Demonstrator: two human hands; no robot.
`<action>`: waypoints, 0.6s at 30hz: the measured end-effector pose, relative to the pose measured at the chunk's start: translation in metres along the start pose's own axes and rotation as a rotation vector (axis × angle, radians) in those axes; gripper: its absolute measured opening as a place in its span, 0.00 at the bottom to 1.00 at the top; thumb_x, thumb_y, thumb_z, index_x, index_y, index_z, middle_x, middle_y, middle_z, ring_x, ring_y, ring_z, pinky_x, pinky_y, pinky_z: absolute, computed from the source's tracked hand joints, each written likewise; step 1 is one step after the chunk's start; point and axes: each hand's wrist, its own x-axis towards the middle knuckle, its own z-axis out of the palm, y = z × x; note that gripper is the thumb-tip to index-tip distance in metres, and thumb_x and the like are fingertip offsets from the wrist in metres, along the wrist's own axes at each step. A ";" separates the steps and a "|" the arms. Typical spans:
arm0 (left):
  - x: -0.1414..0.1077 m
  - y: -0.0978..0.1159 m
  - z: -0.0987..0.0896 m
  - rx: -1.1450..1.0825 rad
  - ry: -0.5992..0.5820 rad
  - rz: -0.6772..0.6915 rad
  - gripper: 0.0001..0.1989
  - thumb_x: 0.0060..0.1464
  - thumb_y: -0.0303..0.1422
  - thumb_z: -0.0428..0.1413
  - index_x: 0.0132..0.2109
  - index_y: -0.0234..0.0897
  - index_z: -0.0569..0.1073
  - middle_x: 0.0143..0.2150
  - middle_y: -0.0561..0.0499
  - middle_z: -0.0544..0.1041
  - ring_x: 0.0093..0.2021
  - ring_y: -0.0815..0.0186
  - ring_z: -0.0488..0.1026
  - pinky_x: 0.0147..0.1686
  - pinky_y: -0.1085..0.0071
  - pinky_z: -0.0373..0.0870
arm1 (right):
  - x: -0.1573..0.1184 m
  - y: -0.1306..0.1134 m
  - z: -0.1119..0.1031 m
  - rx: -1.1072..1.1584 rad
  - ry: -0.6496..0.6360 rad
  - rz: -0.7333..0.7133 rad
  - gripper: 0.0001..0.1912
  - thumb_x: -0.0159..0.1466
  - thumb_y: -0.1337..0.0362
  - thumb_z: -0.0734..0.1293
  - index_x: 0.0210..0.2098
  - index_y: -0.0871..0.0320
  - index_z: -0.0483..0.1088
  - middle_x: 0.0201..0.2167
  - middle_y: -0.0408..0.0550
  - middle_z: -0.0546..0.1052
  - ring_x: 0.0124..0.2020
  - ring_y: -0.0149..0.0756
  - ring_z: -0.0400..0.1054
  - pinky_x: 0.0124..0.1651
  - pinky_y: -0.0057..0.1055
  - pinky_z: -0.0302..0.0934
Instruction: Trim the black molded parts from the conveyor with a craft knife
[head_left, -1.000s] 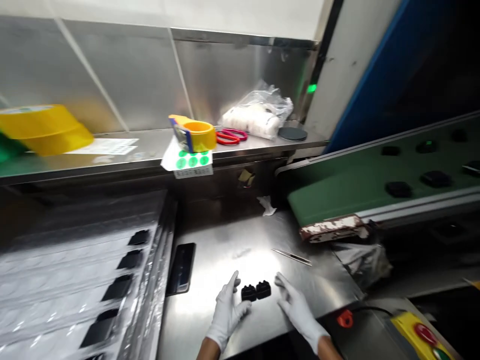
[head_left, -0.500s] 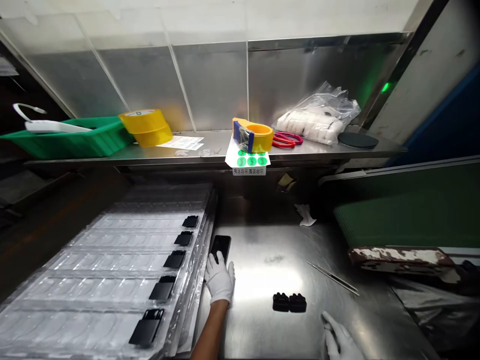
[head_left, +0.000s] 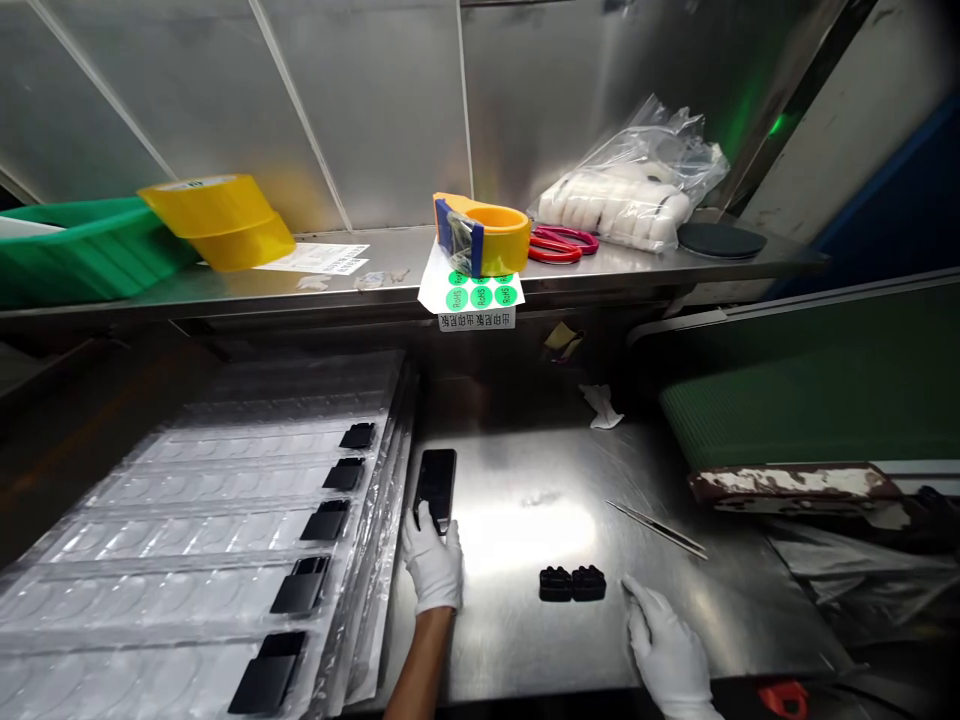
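My left hand (head_left: 433, 568), in a white glove, lies flat with fingers apart at the near end of a black phone (head_left: 437, 480). Its fingertips overlap the phone's lower edge; whether they press on it I cannot tell. On the right, my white-gloved right hand (head_left: 667, 640) rests low over the metal table, fingers stretched loosely and no object seen in them. Just left of that hand sit two small black moulded parts (head_left: 572, 584), side by side. Metal tweezers (head_left: 657, 530) lie beyond the right hand.
Clear plastic trays (head_left: 187, 560) are stacked at left, with several black pieces (head_left: 324, 521) along the right side. A shelf (head_left: 405, 290) holds a tape dispenser (head_left: 504, 240), red scissors (head_left: 555, 246), yellow tape rolls (head_left: 225, 220) and a green bin (head_left: 90, 250). A green conveyor belt (head_left: 817, 390) stands right.
My left hand has drawn back slightly towards me, uncovering more of the phone. The right hand has come further into view, nearer the black parts. The camera view has tilted down.
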 end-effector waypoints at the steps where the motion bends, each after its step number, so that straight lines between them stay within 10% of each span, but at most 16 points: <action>1: 0.001 -0.002 -0.002 0.011 -0.009 0.032 0.33 0.60 0.43 0.51 0.65 0.24 0.57 0.64 0.31 0.58 0.64 0.50 0.57 0.60 0.60 0.57 | -0.001 0.000 0.000 -0.006 -0.008 0.004 0.25 0.67 0.60 0.50 0.55 0.57 0.70 0.50 0.50 0.77 0.41 0.50 0.75 0.42 0.45 0.67; 18: -0.005 0.014 -0.054 0.131 -0.341 -0.040 0.43 0.54 0.49 0.51 0.64 0.16 0.54 0.53 0.21 0.67 0.52 0.36 0.66 0.48 0.50 0.62 | -0.001 0.000 -0.001 -0.044 -0.054 0.002 0.26 0.68 0.60 0.49 0.56 0.58 0.69 0.50 0.49 0.76 0.42 0.49 0.75 0.43 0.48 0.67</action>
